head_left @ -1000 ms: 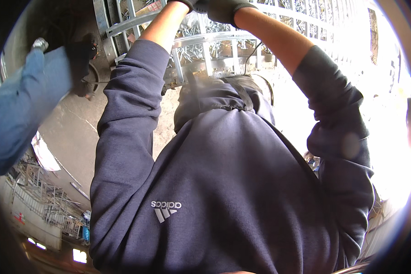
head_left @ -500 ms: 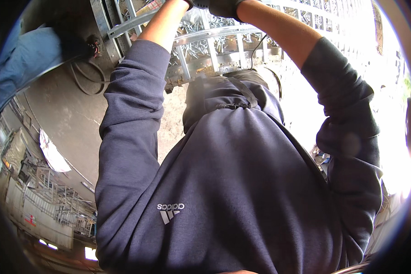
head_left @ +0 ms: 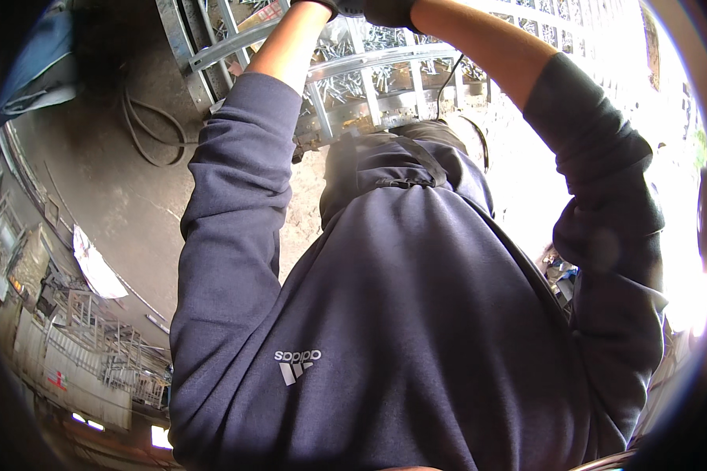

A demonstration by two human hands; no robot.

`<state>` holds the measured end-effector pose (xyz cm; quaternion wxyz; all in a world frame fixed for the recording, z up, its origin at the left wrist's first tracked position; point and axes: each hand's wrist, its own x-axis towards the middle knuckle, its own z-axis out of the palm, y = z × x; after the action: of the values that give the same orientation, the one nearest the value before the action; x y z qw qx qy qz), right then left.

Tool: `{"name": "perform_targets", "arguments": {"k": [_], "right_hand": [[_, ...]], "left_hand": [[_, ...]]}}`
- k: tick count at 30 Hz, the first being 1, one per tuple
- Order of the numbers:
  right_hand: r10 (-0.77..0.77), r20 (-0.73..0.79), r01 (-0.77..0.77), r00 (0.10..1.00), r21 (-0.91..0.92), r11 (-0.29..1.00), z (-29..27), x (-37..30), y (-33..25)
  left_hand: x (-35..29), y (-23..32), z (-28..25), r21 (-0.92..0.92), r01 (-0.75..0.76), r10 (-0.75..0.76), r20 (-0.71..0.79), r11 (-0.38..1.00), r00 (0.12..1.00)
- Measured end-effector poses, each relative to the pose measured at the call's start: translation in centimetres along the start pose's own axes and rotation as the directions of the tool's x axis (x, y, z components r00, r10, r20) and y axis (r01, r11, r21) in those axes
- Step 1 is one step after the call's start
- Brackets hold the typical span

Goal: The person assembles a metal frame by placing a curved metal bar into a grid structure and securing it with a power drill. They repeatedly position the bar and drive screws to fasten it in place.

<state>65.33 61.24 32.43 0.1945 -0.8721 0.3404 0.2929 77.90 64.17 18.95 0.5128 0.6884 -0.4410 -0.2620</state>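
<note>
Both my forearms reach to the upper edge of the view, where dark gloves cover the hands. My left hand [head_left: 322,6] shows only its wrist end, and my right hand [head_left: 390,12] is close beside it. The fingers of both lie outside the view, so anything they hold is hidden. Just below the hands runs a bright metal bar [head_left: 393,56]. It crosses over a grid-like metal frame [head_left: 367,88]. Many loose screws or bolts [head_left: 339,85] lie heaped between the frame's bars.
A co-worker's blue-clad leg [head_left: 43,55] stands at the upper left. A looped hose [head_left: 137,145] lies on the floor [head_left: 130,208]. A thin black cable [head_left: 441,86] hangs by the frame. Metal racks [head_left: 106,334] and a white sheet [head_left: 96,267] are at the lower left.
The co-worker's leg has moved left, toward the view's edge. The view has shifted slightly; my arms keep nearly the same pose.
</note>
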Motion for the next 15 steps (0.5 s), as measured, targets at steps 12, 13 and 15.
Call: {"name": "perform_targets", "arguments": {"k": [12, 13, 15], "right_hand": [[0.001, -0.022, -0.002, 1.0, -0.036, 0.999, -1.0, 0.4, 0.3], [-0.024, 0.004, 0.024, 1.0, -0.032, 0.999, -1.0, 0.5, 0.3], [-0.052, 0.025, 0.053, 0.998, -0.025, 0.998, -1.2, 0.5, 0.6]], "left_hand": [[0.6, 1.3, 0.1, -0.095, -0.002, -0.002, -0.05, 0.995, 0.999], [0.7, 1.2, 0.1, 0.016, -0.147, 0.148, -0.06, 0.989, 0.987], [0.8, 1.2, 0.3, 0.13, -0.131, 0.137, -0.04, 0.983, 0.99]]}}
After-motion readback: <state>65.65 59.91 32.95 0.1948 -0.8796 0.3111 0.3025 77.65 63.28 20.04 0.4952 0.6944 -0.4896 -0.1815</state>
